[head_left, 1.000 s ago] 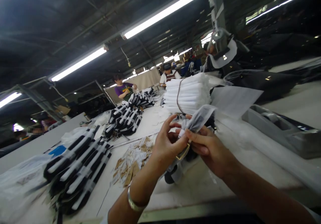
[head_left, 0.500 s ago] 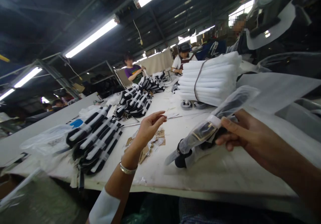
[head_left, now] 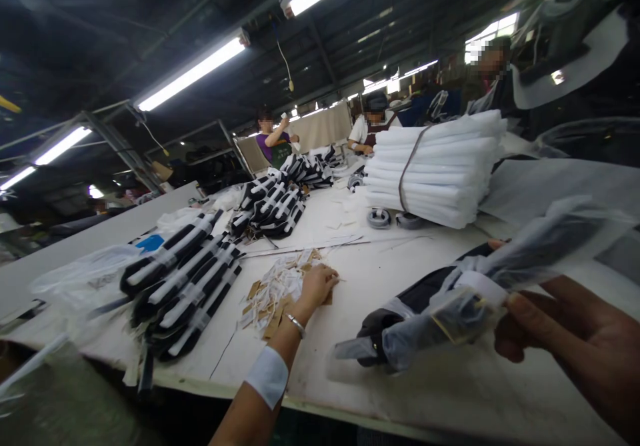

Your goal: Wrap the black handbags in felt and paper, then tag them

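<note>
Scrap heap [head_left: 267, 303] under the left hand [head_left: 317, 286]; one plastic sleeve [head_left: 455, 316] in the right hand [head_left: 560, 326].
One clear bag [head_left: 83, 276] lies left of a black-and-white pile [head_left: 185, 293]. The left hand's fingers half curl; I cannot tell whether they grip scraps. Two grey coils [head_left: 379, 225] sit before one tied white stack [head_left: 430, 173]. The sleeve, dark material inside, slants over the table's right [head_left: 400, 259], its white band [head_left: 481, 288] pinched by thumb and fingers.

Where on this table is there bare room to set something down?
The main bare patch of white table lies between the scraps at the left hand and the wrapped item in the right hand. Another, with stray threads, separates that item from the grey coils. It's crowded at left, with striped bundles, and around the white stack.
</note>
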A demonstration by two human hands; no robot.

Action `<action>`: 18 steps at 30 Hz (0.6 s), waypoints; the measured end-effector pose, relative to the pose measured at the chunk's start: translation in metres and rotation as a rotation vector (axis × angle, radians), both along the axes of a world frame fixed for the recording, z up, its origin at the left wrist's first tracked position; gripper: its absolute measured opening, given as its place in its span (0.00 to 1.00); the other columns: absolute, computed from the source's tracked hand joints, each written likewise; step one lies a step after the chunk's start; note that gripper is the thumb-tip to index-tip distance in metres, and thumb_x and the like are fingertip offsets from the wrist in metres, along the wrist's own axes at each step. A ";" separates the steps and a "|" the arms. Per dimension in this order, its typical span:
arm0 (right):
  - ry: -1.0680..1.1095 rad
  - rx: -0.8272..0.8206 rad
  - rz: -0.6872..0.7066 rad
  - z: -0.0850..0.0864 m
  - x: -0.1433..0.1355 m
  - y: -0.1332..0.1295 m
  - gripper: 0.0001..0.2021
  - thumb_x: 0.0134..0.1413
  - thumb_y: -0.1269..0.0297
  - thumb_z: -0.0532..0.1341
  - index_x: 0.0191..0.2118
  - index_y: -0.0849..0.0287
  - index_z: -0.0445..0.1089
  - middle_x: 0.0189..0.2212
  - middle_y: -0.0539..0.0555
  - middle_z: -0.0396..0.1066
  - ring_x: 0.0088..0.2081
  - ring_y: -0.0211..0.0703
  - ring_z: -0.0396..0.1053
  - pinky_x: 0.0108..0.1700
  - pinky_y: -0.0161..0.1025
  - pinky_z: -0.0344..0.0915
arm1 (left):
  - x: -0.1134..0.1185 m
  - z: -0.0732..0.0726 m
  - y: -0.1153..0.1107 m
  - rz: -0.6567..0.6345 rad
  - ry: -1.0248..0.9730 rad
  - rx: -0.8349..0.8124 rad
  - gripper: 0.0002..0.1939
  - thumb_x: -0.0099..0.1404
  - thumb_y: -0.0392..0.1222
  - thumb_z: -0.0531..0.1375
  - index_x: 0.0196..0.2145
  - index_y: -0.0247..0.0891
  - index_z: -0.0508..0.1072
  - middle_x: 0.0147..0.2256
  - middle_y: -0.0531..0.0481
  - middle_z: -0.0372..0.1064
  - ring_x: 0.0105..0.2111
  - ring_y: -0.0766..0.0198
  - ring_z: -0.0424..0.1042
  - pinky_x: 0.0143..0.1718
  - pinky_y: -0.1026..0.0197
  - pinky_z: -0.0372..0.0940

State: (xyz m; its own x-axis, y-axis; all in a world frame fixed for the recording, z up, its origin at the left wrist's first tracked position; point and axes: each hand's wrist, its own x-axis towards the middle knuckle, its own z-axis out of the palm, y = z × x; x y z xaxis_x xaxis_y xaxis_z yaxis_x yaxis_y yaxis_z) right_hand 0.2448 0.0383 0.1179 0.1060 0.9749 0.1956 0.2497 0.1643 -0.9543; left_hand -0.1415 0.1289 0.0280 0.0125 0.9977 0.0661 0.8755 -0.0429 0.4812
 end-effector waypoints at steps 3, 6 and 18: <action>0.050 -0.099 0.169 0.028 -0.018 0.004 0.26 0.40 0.33 0.65 0.41 0.46 0.71 0.16 0.54 0.69 0.21 0.49 0.69 0.31 0.47 0.69 | 0.002 0.001 0.005 -0.040 -0.012 0.017 0.15 0.69 0.47 0.60 0.50 0.37 0.71 0.52 0.44 0.69 0.49 0.55 0.71 0.50 0.46 0.68; 0.156 -0.175 0.128 0.043 -0.030 0.008 0.41 0.30 0.34 0.68 0.51 0.53 0.68 0.18 0.53 0.72 0.20 0.50 0.70 0.27 0.45 0.71 | 0.001 0.011 0.010 -0.029 -0.082 0.064 0.15 0.69 0.47 0.61 0.50 0.37 0.71 0.51 0.44 0.69 0.47 0.56 0.72 0.49 0.47 0.69; 0.021 0.367 0.089 0.023 -0.023 -0.002 0.13 0.56 0.50 0.63 0.34 0.53 0.76 0.19 0.49 0.73 0.19 0.38 0.71 0.26 0.32 0.72 | 0.019 0.165 0.003 -0.002 -0.725 0.458 0.18 0.64 0.55 0.63 0.37 0.36 0.71 0.33 0.52 0.70 0.31 0.67 0.74 0.36 0.60 0.72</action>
State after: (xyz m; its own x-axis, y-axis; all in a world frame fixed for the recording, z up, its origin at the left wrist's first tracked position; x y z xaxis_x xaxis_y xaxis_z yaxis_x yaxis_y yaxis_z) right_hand 0.2216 0.0367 0.1411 0.0315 0.8460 0.5322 0.1999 0.5164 -0.8327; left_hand -0.1222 0.1321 0.1932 -0.1867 0.8705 0.4554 0.3577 -0.3714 0.8568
